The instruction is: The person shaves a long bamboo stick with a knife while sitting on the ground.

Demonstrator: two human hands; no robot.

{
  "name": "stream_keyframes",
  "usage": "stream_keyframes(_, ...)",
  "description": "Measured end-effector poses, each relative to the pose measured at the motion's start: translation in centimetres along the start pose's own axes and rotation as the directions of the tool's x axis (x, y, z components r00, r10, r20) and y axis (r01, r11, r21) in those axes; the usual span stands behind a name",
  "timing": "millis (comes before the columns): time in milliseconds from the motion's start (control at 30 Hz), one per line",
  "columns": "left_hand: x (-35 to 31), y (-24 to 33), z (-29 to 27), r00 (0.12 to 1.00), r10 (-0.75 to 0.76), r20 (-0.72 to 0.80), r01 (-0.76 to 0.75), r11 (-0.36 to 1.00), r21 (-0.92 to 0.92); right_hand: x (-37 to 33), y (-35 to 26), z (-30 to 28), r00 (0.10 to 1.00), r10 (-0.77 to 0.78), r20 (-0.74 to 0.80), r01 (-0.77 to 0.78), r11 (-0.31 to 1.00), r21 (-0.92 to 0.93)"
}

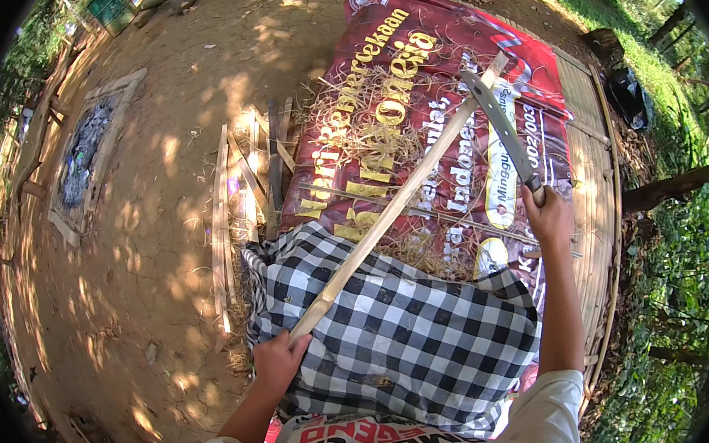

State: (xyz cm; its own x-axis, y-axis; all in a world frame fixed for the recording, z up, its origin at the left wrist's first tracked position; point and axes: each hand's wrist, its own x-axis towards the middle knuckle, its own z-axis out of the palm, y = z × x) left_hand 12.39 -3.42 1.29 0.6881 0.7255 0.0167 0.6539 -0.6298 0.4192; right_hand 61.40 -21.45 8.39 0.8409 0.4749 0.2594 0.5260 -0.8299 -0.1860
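Note:
My left hand [277,361] is closed around the near end of a long pale bamboo strip [399,203], which slants away to the upper right over my lap. In my right hand [549,213] is the dark handle of a machete [500,123]. Its long grey blade points up and to the left, and the tip lies at the strip near its far end; whether it touches or only overlaps in view, I cannot tell. A black-and-white checked cloth [379,328] covers my lap beneath the strip.
A red printed banner [322,132] strewn with thin shavings [377,132] covers much of a bamboo platform [593,203]. Cut bamboo slats [223,223] lie left of it. On the dirt ground [170,261] is a framed ash pit [89,147]. Green plants [686,312] grow at right.

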Motion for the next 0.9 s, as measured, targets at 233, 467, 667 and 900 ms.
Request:
stream_keyframes(233,-0.1,-0.2,-0.2,1.000,-0.019,0.012,0.019,1.000,0.008,-8.6,-10.5,4.1,0.849,-0.513,0.128,0.477,0.847,0.234)
stream_keyframes(467,0.6,-1.7,-0.5,0.987,-0.064,0.148,0.093,0.976,-0.198,-11.7,-15.4,4.5,0.574,-0.818,0.026,0.757,0.543,0.364)
stream_keyframes(667,1.7,-2.0,-1.5,0.938,-0.109,0.328,0.213,0.929,-0.302,-8.0,-10.4,5.5,0.545,-0.828,-0.129,0.818,0.492,0.298)
stream_keyframes(900,1.5,-1.3,-1.8,0.947,-0.108,0.301,0.206,0.926,-0.317,-6.5,-7.7,5.0,0.531,-0.833,-0.156,0.841,0.494,0.222)
